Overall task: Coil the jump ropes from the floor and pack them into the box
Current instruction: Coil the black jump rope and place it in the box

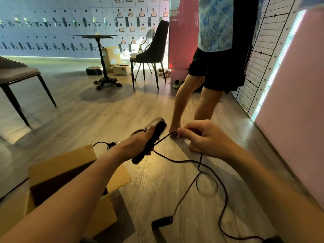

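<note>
My left hand (pixel 140 141) grips a black jump rope handle (pixel 150 142), held up over the wooden floor. From it a thin black cord (pixel 177 161) runs to my right hand (pixel 201 137), which pinches the cord between thumb and fingers. The rest of the cord hangs in loose loops down to the floor. A second black handle (pixel 162 221) lies on the floor near the bottom middle, and another dark end (pixel 271 240) shows at the bottom right edge. An open cardboard box (pixel 66 174) stands at lower left, partly hidden by my left forearm. A further cord (pixel 103 143) shows behind the box.
A person (pixel 210 67) in black shorts stands barefoot just beyond my hands. A pink wall (pixel 294 102) closes the right side. A round pedestal table (pixel 103 58), a black chair (pixel 150 55), a grey chair (pixel 15 74) and cardboard boxes (pixel 114 60) stand farther back by the lockers.
</note>
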Available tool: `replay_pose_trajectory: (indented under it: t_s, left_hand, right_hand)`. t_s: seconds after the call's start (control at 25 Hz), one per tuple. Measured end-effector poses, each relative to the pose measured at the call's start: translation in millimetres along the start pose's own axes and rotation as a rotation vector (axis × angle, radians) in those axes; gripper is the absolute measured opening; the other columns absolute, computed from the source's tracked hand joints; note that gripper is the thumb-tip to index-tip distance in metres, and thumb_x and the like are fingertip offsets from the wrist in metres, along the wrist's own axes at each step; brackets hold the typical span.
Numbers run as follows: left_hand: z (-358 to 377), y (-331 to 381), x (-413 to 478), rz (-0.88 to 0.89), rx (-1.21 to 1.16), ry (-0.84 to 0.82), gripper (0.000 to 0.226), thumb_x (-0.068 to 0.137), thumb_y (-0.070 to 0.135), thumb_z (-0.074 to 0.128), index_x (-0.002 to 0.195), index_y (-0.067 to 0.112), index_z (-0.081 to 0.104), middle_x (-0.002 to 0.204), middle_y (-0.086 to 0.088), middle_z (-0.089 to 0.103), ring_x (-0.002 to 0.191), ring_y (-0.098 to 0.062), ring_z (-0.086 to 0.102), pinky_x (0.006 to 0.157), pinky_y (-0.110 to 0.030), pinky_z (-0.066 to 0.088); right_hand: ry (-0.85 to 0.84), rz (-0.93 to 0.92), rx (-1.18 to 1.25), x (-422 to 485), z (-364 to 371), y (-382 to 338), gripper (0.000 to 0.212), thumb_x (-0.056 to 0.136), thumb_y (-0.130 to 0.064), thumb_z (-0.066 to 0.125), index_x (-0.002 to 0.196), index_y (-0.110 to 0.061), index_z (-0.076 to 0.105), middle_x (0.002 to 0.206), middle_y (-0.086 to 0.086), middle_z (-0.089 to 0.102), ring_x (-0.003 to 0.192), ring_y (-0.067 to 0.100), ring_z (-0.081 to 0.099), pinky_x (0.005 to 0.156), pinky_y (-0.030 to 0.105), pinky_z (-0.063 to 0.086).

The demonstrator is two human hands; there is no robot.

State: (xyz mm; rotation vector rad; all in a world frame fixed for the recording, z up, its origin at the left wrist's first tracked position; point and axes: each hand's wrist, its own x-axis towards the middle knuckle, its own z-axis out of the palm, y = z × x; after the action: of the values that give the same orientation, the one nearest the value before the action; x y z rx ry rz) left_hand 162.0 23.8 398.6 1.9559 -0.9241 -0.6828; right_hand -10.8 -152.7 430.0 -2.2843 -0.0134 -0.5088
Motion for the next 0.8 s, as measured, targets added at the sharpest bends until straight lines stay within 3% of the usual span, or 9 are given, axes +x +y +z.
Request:
replay_pose_trajectory:
  t_s: [0.08,0.16,0.32,0.44,0.52,0.64,0.72,0.8]
  left_hand:
    - [10.6,17.2,-13.5,-0.024,0.017,-0.319,0.079,0.093,0.066,0.012,0.102,0.005,0.062,0.078,-0.009,0.061,0.067,-0.019,0.059,0.068,-0.031,0.054]
    - [18.0,35.4,-22.3,-0.012,-0.076,-0.471,0.081,0.096,0.065,0.009,0.097,0.003,0.061,0.073,-0.008,0.058,0.063,-0.020,0.057,0.066,-0.031,0.051]
    - [15.7,58.1,-30.6,0.057,-0.626,-0.525,0.076,0.096,0.066,0.014,0.079,0.008,0.061,0.061,-0.007,0.045,0.051,-0.019,0.044,0.056,-0.032,0.042]
    - [11.5,63.9,-33.4,0.174,-1.046,-0.495,0.070,0.099,0.065,0.019,0.088,0.008,0.059,0.065,-0.005,0.045,0.054,-0.017,0.045,0.059,-0.031,0.045]
    - [8.3,65.9,-32.4,0.301,-1.305,-0.382,0.058,0.102,0.057,0.026,0.104,0.007,0.056,0.077,-0.006,0.051,0.068,-0.018,0.052,0.073,-0.032,0.049]
    - [-5.3,59.4,-21.6,0.451,-1.519,0.048,0.040,0.104,0.041,0.033,0.117,0.008,0.051,0.087,-0.009,0.057,0.082,-0.021,0.057,0.087,-0.036,0.049]
    - [-16.2,49.3,-14.0,0.440,-1.531,0.344,0.033,0.105,0.037,0.032,0.115,0.011,0.050,0.083,-0.006,0.058,0.080,-0.019,0.057,0.088,-0.036,0.048]
    - [-22.4,34.2,-4.9,0.355,-1.416,0.539,0.029,0.105,0.037,0.034,0.107,0.013,0.051,0.078,-0.002,0.056,0.077,-0.017,0.056,0.090,-0.034,0.045]
  right_hand:
    - [0.152,-0.014,-0.026,2.5,3.9,3.1,0.023,0.095,-0.033,0.060,0.095,-0.014,0.073,0.072,0.001,0.069,0.065,0.011,0.068,0.057,0.028,0.054]
    - [0.275,0.009,-0.004,3.3,3.1,1.9,0.020,0.094,-0.026,0.063,0.088,-0.008,0.069,0.061,-0.013,0.064,0.058,-0.003,0.064,0.053,0.010,0.046]
    - [0.267,0.103,0.041,3.3,3.2,4.5,0.034,0.094,-0.034,0.061,0.066,-0.016,0.055,0.047,-0.027,0.055,0.048,-0.009,0.055,0.048,0.005,0.038]
    - [0.107,0.192,0.099,6.7,11.6,9.7,0.061,0.086,-0.062,0.049,0.071,-0.004,0.060,0.048,-0.014,0.053,0.045,0.000,0.050,0.050,0.015,0.039]
    - [-0.101,0.299,0.071,5.2,15.1,19.0,0.067,0.084,-0.069,0.045,0.076,-0.004,0.060,0.054,-0.005,0.056,0.049,0.007,0.056,0.057,0.026,0.049]
    - [-0.436,0.444,-0.155,-3.1,15.0,36.3,0.045,0.093,-0.060,0.048,0.076,-0.021,0.062,0.065,0.000,0.068,0.062,0.011,0.068,0.081,0.036,0.054]
    - [-0.502,0.490,-0.130,-6.0,13.1,39.5,0.041,0.093,-0.057,0.052,0.076,-0.021,0.063,0.067,-0.002,0.070,0.066,0.012,0.069,0.079,0.033,0.050]
    - [-0.469,0.447,-0.049,-4.9,10.6,34.2,0.041,0.091,-0.056,0.055,0.075,-0.020,0.063,0.065,-0.002,0.068,0.062,0.012,0.067,0.077,0.034,0.051]
